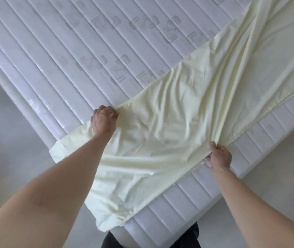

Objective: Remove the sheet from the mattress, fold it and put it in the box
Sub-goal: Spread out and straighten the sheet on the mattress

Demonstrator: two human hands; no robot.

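Both my forearms reach out over the pale yellow sheet (160, 140), which lies rumpled across the white quilted mattress (62, 59). My left hand (103, 120) pinches a gathered fold at its far edge; my right hand (219, 156) grips bunched fabric at the mattress side.

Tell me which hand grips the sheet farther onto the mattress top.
The left hand: it pinches the sheet well in on the mattress top, while the right hand has its grip at the near edge.
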